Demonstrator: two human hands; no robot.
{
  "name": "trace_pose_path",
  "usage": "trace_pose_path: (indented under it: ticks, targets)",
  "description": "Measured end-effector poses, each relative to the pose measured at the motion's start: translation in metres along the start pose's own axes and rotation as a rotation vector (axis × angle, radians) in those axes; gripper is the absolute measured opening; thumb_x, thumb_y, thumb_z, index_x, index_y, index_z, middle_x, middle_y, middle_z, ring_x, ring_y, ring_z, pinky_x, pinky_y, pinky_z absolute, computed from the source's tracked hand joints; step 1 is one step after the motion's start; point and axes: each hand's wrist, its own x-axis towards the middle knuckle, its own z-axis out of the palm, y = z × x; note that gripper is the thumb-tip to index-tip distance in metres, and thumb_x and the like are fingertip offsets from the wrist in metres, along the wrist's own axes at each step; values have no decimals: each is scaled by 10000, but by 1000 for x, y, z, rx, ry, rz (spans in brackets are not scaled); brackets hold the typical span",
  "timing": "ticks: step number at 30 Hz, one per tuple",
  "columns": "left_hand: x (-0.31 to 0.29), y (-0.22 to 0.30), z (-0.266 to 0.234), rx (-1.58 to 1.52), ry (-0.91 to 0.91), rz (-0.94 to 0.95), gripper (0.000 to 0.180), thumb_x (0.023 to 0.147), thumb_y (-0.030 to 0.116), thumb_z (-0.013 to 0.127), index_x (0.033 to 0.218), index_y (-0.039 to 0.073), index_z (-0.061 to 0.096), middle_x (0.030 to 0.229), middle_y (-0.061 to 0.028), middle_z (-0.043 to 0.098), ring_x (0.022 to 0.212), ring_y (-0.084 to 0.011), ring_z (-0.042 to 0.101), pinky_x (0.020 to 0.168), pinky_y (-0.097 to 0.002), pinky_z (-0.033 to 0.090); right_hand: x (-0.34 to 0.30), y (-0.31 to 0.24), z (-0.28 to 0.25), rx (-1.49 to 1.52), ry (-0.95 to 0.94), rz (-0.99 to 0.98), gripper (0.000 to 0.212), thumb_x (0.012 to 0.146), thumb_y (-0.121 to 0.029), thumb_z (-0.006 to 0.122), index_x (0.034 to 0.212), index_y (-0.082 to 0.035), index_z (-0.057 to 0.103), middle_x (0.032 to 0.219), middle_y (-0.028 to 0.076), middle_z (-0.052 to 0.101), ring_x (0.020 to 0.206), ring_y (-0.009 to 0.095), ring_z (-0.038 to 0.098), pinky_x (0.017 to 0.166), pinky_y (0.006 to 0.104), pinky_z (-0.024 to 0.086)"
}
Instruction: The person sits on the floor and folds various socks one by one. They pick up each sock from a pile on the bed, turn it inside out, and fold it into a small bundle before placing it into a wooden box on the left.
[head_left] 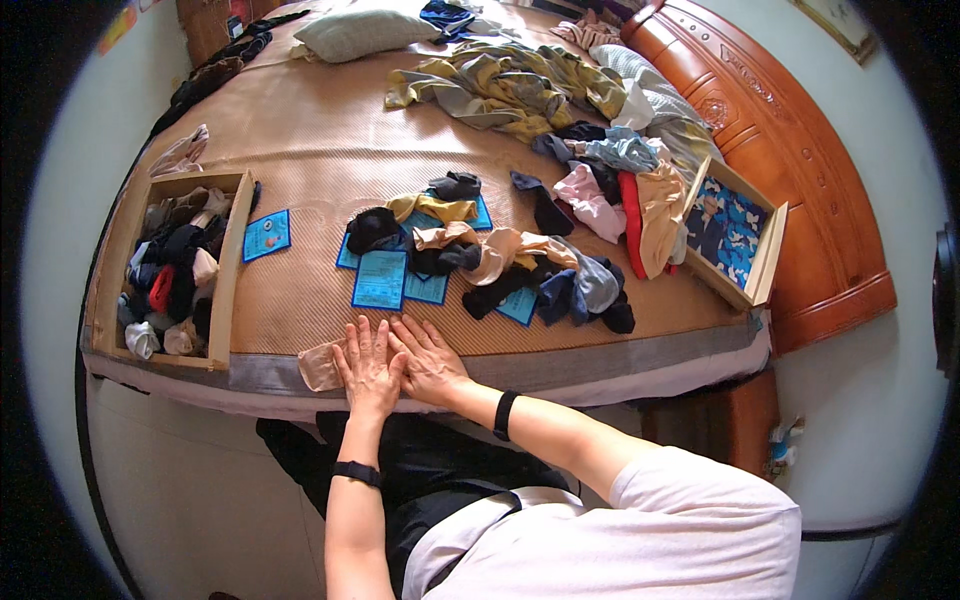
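Note:
Both hands lie flat and side by side at the bed's front edge. My left hand (368, 370), fingers stretched out, presses on a beige sock-like piece (318, 369) whose end shows to its left. My right hand (430, 362) is spread just beside it, its thumb side touching my left hand. Whatever is beneath the right palm is hidden. Beyond the fingertips lie blue printed cards (380, 280) and a loose heap of socks, among them a grey one (596, 284), a beige one (500, 252) and a yellow one (445, 208).
On the left stands a wooden box (240, 225) full of bundled socks, with another blue card (266, 236) beside it. A second wooden box (767, 250), at the right, holds blue patterned cloth. Clothes, a crumpled blanket (500, 85) and a pillow (365, 36) lie farther back.

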Motion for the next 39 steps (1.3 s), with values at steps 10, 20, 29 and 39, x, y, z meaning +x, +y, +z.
trace_pose_path:
  ticks: [10,20,29,39]
  targets:
    - [-5,-6,5,20,-1,46,857,847,706,405,1523,240,163,1595,-62,-74,1462,-259,-121,1139,-544,-107,-30,65,-65,490,309,-55,229,750,-1,698,952,-107,690,1091,102,670,1046,272,631,886,363,520]
    - [-2,-3,-6,-39,-87,17,846,859,687,418,1521,221,173,1596,-81,-27,1464,-278,-94,1140,-537,-97,14,178,-95,125,534,371,161,778,-112,668,934,-86,696,1107,114,658,1088,288,591,951,401,458]
    - [-3,-3,-5,-37,-119,1,851,860,699,398,1528,243,130,1594,-62,-94,1456,-260,-154,1135,-540,-123,-19,208,-203,706,678,555,241,871,-250,707,930,-29,629,775,-13,612,663,61,545,594,214,450]
    - [-4,-4,-5,-40,-133,1,850,867,702,375,1531,249,101,1591,-72,-115,1454,-257,-168,1136,-509,-142,-23,170,-207,1177,941,635,190,958,-203,585,1031,-46,662,901,10,663,756,93,609,676,229,517]
